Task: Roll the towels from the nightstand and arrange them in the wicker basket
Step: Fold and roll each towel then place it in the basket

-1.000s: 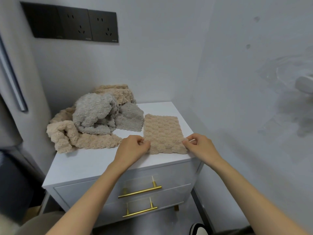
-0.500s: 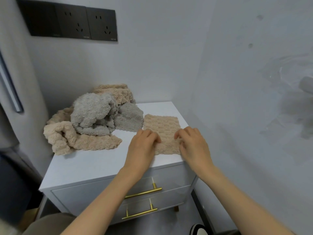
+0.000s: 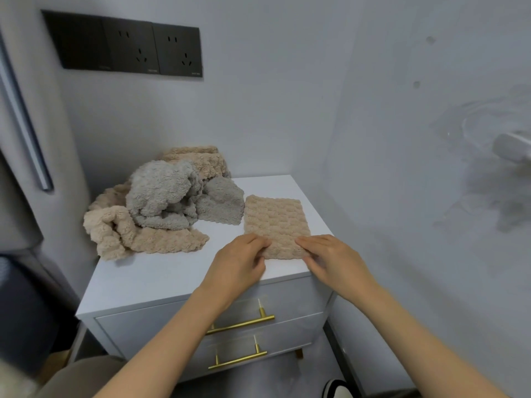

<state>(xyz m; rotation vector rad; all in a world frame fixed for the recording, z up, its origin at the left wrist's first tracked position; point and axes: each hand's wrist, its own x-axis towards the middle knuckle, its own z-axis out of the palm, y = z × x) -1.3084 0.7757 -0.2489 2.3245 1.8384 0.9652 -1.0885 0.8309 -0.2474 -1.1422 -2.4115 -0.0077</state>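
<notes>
1. The nightstand point(image 3: 161, 280) carries a heap of towels point(image 3: 161, 205) at its back left.
2. The beige towel point(image 3: 274, 219) lies flat at the front right. It looks soft, light and floppy, so it is best taken by its near edge.
3. The left hand point(image 3: 238, 262) and right hand point(image 3: 330, 259) pinch that edge with curled fingers.

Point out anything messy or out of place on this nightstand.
The grey towel and beige towels lie in a crumpled heap at the nightstand's back left, one beige end overhanging the left edge.

left hand point(image 3: 238, 264) and right hand point(image 3: 330, 261) moved inward from corners, beige towel point(image 3: 275, 219) near edge now turned over, shorter
</notes>
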